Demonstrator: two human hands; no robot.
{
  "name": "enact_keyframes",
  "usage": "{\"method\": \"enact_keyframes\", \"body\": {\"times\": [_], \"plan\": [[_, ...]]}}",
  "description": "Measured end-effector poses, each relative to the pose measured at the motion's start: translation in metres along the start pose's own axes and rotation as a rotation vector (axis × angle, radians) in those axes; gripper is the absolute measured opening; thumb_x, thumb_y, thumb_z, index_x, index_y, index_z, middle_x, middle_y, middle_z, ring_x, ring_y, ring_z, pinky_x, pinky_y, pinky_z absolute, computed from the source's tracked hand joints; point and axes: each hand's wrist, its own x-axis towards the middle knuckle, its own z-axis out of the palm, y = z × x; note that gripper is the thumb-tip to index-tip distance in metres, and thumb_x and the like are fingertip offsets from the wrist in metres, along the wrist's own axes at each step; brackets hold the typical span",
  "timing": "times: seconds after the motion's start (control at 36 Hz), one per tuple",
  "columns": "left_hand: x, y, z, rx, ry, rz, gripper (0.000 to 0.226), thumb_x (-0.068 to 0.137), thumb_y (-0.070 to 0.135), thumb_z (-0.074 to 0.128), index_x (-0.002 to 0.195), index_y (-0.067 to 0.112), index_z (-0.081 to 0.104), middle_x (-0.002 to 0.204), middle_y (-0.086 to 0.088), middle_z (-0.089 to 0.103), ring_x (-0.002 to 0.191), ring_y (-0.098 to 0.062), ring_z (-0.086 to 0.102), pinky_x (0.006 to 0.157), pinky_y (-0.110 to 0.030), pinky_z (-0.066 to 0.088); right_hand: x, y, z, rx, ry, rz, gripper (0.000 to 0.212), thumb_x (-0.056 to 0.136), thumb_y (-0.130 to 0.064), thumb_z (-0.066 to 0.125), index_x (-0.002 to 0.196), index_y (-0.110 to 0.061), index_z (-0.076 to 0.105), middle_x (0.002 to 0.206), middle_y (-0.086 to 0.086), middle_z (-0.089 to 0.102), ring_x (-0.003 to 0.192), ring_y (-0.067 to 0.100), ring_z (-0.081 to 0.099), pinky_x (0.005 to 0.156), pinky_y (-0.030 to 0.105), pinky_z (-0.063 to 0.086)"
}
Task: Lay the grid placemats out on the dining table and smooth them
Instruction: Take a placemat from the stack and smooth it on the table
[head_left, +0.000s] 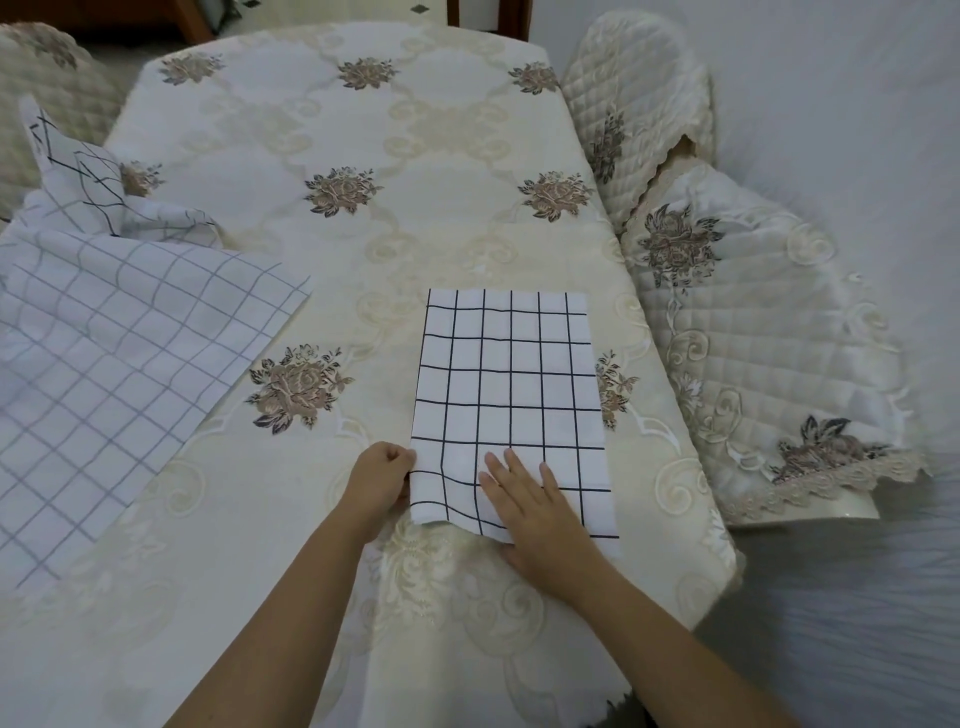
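A white placemat with a black grid (506, 384) lies flat on the dining table (363, 130), near its right front corner. My left hand (382, 480) pinches the mat's near left edge. My right hand (535, 512) rests palm down on the mat's near end, fingers spread. The near left corner of the mat ripples slightly. A larger pale grid cloth (104, 364) lies at the table's left side, face down and partly hanging off. Behind it sits a crumpled grid mat (88, 182).
The table wears a cream cloth with embroidered brown flowers. Two quilted, covered chairs (753, 312) stand close along the right side. Another covered chair (47, 67) is at the far left. A wooden furniture leg shows beyond the far edge.
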Motion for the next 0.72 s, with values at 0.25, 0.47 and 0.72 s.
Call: {"method": "enact_keyframes", "body": {"times": [0.25,0.47,0.72], "plan": [[-0.002,-0.003,-0.002,0.021,0.063,0.043,0.025,0.095,0.019,0.049,0.071,0.011,0.047,0.072,-0.008,0.055,0.066,-0.022,0.050,0.064,-0.035,0.044,-0.008,0.030,0.001,-0.073,0.062,0.086,0.055,0.068,0.001,0.031,0.107,-0.010,0.068,0.124,0.015,0.062,0.112,0.035,0.060,0.079,0.057,0.050],[-0.005,-0.001,0.002,0.082,0.102,0.071,0.018,0.093,0.019,0.051,0.076,0.012,0.050,0.075,-0.007,0.056,0.067,-0.022,0.052,0.070,-0.043,0.051,-0.013,0.036,-0.006,-0.004,-0.030,0.143,0.062,0.059,-0.002,0.066,0.117,-0.014,0.048,0.125,0.015,0.061,0.113,0.037,0.058,0.082,0.061,0.047],[-0.012,-0.010,-0.001,0.363,0.099,0.166,0.010,0.088,0.015,0.057,0.095,0.011,0.051,0.075,-0.001,0.056,0.068,-0.012,0.052,0.058,-0.021,0.041,-0.020,0.021,-0.012,0.237,-0.191,0.164,0.065,0.088,-0.063,0.033,0.129,-0.016,0.052,0.146,0.006,0.040,0.138,0.024,0.029,0.105,0.059,0.019]]}}
